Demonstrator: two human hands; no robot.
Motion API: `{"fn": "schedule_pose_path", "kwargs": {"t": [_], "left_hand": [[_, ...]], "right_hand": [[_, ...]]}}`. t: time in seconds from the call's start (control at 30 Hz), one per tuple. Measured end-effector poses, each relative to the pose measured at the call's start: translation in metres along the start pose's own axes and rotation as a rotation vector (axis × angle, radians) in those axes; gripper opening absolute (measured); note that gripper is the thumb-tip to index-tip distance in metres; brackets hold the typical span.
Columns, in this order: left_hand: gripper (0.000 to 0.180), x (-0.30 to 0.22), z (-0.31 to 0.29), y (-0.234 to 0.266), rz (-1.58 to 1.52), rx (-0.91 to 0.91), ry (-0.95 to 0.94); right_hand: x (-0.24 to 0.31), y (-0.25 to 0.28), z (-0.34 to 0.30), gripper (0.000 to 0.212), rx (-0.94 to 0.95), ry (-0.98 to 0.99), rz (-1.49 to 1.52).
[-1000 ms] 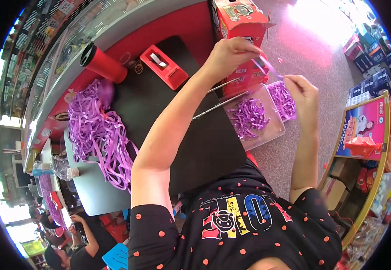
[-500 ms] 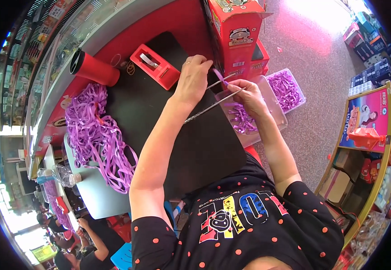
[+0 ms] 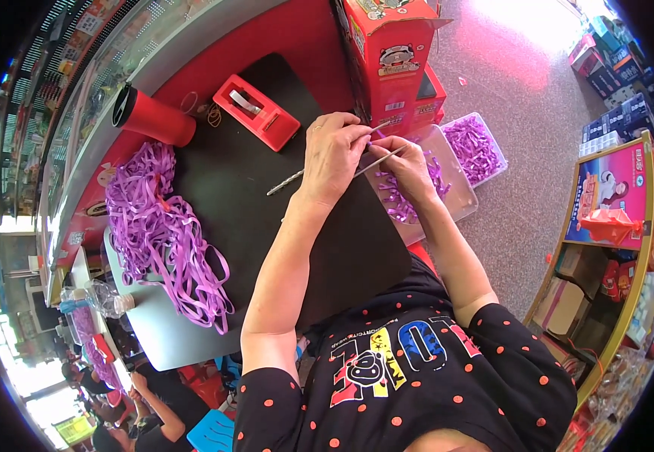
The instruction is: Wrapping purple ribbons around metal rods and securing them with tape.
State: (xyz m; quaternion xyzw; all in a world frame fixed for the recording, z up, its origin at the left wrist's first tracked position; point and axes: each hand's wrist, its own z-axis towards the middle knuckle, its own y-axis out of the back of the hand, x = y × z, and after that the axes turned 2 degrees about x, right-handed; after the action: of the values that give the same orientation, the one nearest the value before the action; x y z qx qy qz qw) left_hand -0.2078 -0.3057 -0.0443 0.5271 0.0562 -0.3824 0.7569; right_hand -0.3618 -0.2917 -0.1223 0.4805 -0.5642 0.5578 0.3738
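One purple ribbon [image 3: 380, 135] shows between both grips [image 3: 333, 160] [image 3: 410, 172].

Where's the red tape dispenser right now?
In the head view, the red tape dispenser sits on the black table, left of the upper middle, between the red tumbler and the person's left hand.

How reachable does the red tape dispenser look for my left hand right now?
Probably yes: the red tape dispenser lies on the black table near your left hand, with nothing visible standing between them, though that hand looks occupied with the purple ribbon.
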Motion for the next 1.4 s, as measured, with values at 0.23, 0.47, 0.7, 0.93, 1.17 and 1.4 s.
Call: {"fn": "schedule_pose_path", "kwargs": {"t": [0.23, 0.47, 0.7, 0.93, 1.17, 1.4], "left_hand": [[0.011, 0.009, -0.004, -0.005, -0.112, -0.025, 0.128], [0.012, 0.01, -0.005, -0.005, -0.105, 0.012, 0.152], [0.013, 0.008, -0.006, -0.005, -0.076, 0.01, 0.152], [0.013, 0.007, -0.006, -0.005, -0.071, -0.003, 0.134], [0.016, 0.008, -0.006, -0.003, -0.068, 0.037, 0.146], [0.016, 0.006, -0.004, -0.002, -0.095, 0.068, 0.183]], "right_hand": [[0.004, 0.003, -0.009, 0.016, 0.008, -0.012, -0.204], [0.007, 0.006, 0.003, 0.023, 0.024, 0.362, -0.317], [-0.001, 0.006, 0.02, 0.024, 0.119, 0.102, -0.399], [-0.044, 0.044, 0.029, 0.019, 0.074, 0.15, -0.639], [-0.092, 0.093, 0.026, 0.02, 0.106, -0.115, -0.719], [-0.172, 0.125, 0.012, 0.022, 0.119, -0.243, -0.555]]}}
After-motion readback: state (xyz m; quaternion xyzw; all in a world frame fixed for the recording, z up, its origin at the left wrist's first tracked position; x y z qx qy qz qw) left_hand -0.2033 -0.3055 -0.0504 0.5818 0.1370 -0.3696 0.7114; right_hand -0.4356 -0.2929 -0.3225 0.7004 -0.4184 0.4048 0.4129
